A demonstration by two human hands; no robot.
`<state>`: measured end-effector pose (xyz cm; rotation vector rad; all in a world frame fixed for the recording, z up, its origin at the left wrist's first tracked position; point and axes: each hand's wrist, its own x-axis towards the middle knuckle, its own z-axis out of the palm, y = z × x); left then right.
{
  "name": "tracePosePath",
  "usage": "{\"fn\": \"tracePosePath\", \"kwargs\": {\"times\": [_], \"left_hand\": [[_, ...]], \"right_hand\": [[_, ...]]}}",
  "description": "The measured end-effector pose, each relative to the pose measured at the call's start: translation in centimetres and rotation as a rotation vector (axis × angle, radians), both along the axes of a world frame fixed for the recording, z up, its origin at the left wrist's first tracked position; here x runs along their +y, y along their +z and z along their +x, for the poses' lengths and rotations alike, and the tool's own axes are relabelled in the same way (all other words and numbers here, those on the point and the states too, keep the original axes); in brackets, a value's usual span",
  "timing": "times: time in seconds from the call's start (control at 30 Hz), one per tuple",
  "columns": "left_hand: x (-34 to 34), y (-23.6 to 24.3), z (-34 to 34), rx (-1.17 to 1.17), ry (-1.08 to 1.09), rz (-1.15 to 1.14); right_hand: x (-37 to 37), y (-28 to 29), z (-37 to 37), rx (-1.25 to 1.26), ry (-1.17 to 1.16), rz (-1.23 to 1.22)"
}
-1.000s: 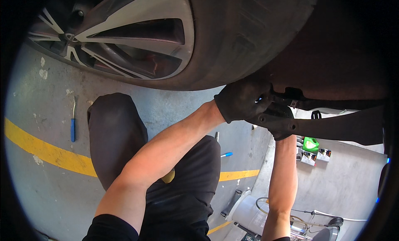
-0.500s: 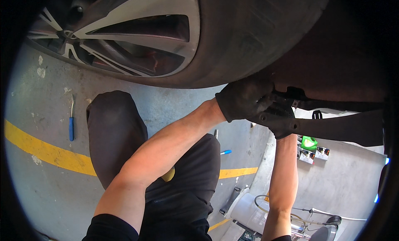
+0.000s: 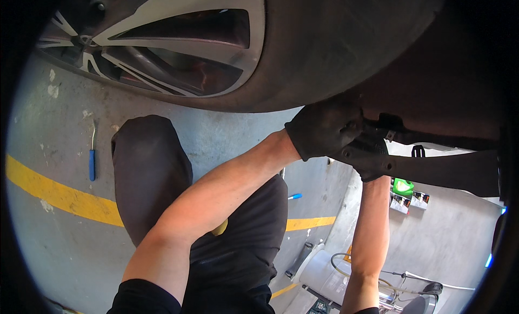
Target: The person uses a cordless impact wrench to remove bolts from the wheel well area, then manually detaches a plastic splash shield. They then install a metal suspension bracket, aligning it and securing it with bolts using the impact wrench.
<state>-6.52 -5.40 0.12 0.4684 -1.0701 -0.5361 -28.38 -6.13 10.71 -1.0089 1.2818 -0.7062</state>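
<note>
Both my hands wear black gloves and work at the car's underside, just right of the tire [image 3: 324, 49]. My left hand [image 3: 324, 127] is curled beside the end of a black plastic panel [image 3: 448, 170]; its fingertips are lost in shadow, so what they hold cannot be seen. My right hand [image 3: 373, 154] reaches up from below and is closed around the same end of the panel, which partly covers it. Small round holes show in the panel near that hand. Behind it lies a dark lower edge [image 3: 400, 135] with a metal clip.
An alloy wheel [image 3: 184, 38] fills the upper left. On the grey floor lie a blue-handled tool [image 3: 92, 165] and another blue-tipped tool [image 3: 294, 196]. At the right stand a green bottle [image 3: 403, 186] and small boxes [image 3: 400, 203]. A white cylinder with hoses [image 3: 324, 270] is lower right.
Both hands and the panel end have shifted slightly right and down in the picture. The wheel appears a little larger, and my grip looks much the same.
</note>
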Motion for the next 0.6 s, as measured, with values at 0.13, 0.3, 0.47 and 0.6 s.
{"fn": "tracePosePath", "kwargs": {"times": [0.13, 0.3, 0.47, 0.6], "left_hand": [[0.1, 0.1, -0.5, 0.036, 0.062, 0.021], [0.8, 1.4, 0.8, 0.084, -0.008, -0.011], [0.0, -1.0, 0.0, 0.210, -0.499, 0.080], [0.9, -1.5, 1.7, 0.107, -0.602, 0.095]], "right_hand": [[-0.2, -0.5, -0.1, 0.030, -0.004, 0.006], [-0.2, 0.1, -1.2, 0.235, 0.122, -0.087], [0.2, 0.4, 2.2, 0.798, 0.623, -0.588], [1.4, -0.3, 2.3, 0.757, 0.459, -0.680]]}}
